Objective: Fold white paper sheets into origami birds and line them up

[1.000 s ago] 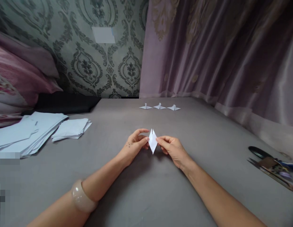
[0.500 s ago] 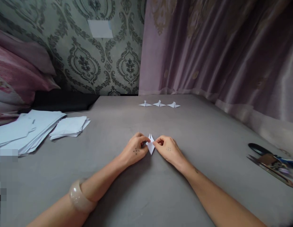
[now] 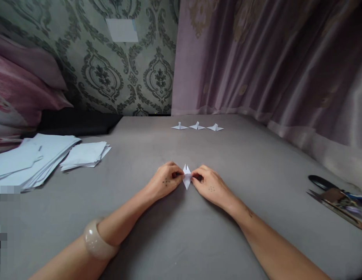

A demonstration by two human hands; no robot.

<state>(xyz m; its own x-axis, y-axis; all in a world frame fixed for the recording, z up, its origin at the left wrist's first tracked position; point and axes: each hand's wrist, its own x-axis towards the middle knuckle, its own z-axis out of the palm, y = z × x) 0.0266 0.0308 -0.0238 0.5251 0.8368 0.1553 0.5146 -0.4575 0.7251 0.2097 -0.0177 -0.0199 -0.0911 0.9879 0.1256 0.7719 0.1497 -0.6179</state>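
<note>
A small folded white paper (image 3: 187, 180), diamond-shaped with a split upper point, is held between my two hands above the grey table (image 3: 146, 241). My left hand (image 3: 167, 179) pinches its left edge between thumb and fingertips. On the opposite edge, my right hand (image 3: 209, 183) grips it in the same way. The other fingers of both hands curl inward. Farther back, three folded paper cranes (image 3: 197, 125) stand in a row with their wings spread.
At the left lie a stack of large white sheets (image 3: 49, 155) and a smaller pile of paper squares (image 3: 84, 154). Scissors (image 3: 318, 181) and other small tools lie at the right edge. Behind the table are a black folded item (image 3: 78, 123) and a curtain (image 3: 216, 58).
The upper flap of the folded paper now appears bent across its middle, and my fingertips have shifted to its side corners. My right hand has moved slightly to the right.
</note>
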